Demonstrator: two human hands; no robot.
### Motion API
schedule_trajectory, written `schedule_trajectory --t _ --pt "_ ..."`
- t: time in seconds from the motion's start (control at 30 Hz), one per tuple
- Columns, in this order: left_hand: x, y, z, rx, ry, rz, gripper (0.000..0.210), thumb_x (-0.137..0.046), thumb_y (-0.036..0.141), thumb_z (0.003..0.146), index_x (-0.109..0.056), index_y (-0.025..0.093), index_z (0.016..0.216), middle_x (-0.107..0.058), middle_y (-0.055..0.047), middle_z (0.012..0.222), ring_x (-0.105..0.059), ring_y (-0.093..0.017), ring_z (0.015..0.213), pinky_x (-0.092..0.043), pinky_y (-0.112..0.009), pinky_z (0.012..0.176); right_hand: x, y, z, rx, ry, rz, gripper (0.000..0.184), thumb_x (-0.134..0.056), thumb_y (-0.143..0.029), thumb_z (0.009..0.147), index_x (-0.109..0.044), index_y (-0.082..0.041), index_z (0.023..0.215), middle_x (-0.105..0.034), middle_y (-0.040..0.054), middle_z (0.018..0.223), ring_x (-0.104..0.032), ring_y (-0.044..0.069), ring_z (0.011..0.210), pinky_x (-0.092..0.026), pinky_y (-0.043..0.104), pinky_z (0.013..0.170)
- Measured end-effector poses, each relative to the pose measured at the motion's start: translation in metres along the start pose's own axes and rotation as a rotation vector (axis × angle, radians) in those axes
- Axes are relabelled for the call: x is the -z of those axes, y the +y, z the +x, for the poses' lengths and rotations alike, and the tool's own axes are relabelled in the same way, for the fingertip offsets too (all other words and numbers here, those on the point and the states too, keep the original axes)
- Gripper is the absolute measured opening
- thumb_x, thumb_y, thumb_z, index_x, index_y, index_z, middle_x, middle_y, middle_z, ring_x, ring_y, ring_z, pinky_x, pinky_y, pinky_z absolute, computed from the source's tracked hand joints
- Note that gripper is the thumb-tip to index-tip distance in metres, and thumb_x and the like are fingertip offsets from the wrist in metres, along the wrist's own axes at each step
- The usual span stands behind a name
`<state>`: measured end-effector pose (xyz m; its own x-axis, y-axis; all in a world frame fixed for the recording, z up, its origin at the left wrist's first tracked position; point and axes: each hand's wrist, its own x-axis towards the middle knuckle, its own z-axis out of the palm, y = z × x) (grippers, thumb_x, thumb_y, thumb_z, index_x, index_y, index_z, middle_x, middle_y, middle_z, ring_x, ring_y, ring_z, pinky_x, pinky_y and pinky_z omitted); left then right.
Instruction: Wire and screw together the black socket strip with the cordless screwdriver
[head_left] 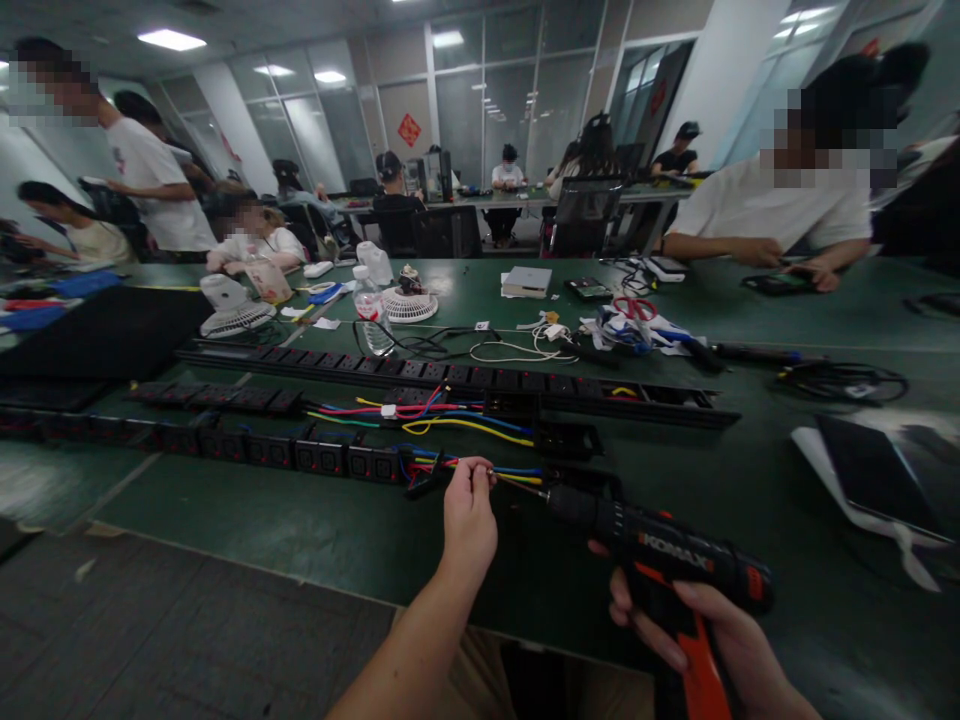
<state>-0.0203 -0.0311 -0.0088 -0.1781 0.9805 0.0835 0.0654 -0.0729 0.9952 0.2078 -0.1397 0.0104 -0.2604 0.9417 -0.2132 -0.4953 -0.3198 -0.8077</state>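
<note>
My right hand (697, 620) is wrapped round the grip of a black and orange cordless drill (667, 545), whose long thin bit (521, 485) points left. At the bit's tip, my left hand (472, 505) is closed in a pinch on a small screw-like piece (491, 473), mostly hidden by the fingers. Just behind the left fingers runs the nearest power strip (322, 457), with blue, yellow and red wires coming out of its socket row. Another power strip (225, 397) with exposed coloured wires (450, 415) lies beyond it. A longer power strip (450, 375) stretches behind both.
A water bottle (371, 315), white fan parts (409, 303), a small silver box (527, 281) and tangled cables (637, 330) lie farther back. On the right is a dark tablet-like device (874, 475). Across the table a person (787, 215) handles a dark object; others sit behind.
</note>
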Motion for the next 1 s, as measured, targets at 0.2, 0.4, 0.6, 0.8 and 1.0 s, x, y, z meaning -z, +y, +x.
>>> schedule_trajectory --t 0.2,0.4,0.6,0.8,1.0 --pt "-0.0005 -0.0034 0.0004 -0.005 0.012 -0.013 0.026 -0.044 0.038 0.094 -0.059 0.017 0.094 -0.062 -0.004 0.081 -0.059 -0.017 0.077 -0.046 -0.028 0.074 0.0033 0.0016 0.0004 0.010 -0.016 0.002 0.048 -0.054 -0.045 0.081 -0.068 -0.017 0.118 -0.069 0.0088 0.086 -0.044 0.009 0.043 -0.046 0.039 0.077" --pt "0.0003 0.0002 -0.0011 -0.014 0.003 0.020 0.026 -0.043 0.037 0.095 -0.059 0.017 0.095 -0.061 -0.004 0.081 -0.059 -0.017 0.078 -0.045 -0.028 0.075 0.0019 0.0011 0.0013 0.007 -0.014 -0.014 0.049 -0.054 -0.045 0.081 -0.068 -0.017 0.118 -0.070 0.0088 0.086 -0.045 0.009 0.043 -0.046 0.040 0.077" --pt "0.0019 0.0017 -0.0018 0.000 0.006 0.064 0.027 -0.044 0.038 0.094 -0.060 0.017 0.092 -0.061 -0.003 0.079 -0.058 -0.017 0.076 -0.044 -0.028 0.073 0.0004 -0.0004 -0.0007 0.004 -0.021 -0.063 0.053 -0.056 -0.044 0.080 -0.065 -0.015 0.123 -0.070 0.0091 0.087 -0.045 0.011 0.044 -0.044 0.041 0.078" --pt "0.0037 0.0045 -0.0016 -0.007 0.001 0.101 0.027 -0.045 0.039 0.093 -0.059 0.017 0.086 -0.058 -0.001 0.073 -0.055 -0.016 0.070 -0.042 -0.026 0.069 0.0034 0.0015 -0.0003 -0.003 -0.036 -0.010 0.051 -0.055 -0.043 0.081 -0.065 -0.016 0.124 -0.070 0.0085 0.087 -0.045 0.009 0.043 -0.043 0.038 0.077" --pt "0.0048 0.0064 -0.0016 -0.037 -0.029 0.117 0.025 -0.046 0.037 0.093 -0.059 0.017 0.083 -0.056 0.000 0.072 -0.053 -0.015 0.069 -0.040 -0.025 0.067 0.0055 0.0002 -0.0005 -0.025 -0.061 -0.004 0.048 -0.054 -0.042 0.083 -0.066 -0.020 0.124 -0.070 0.0073 0.086 -0.045 0.008 0.043 -0.042 0.036 0.078"
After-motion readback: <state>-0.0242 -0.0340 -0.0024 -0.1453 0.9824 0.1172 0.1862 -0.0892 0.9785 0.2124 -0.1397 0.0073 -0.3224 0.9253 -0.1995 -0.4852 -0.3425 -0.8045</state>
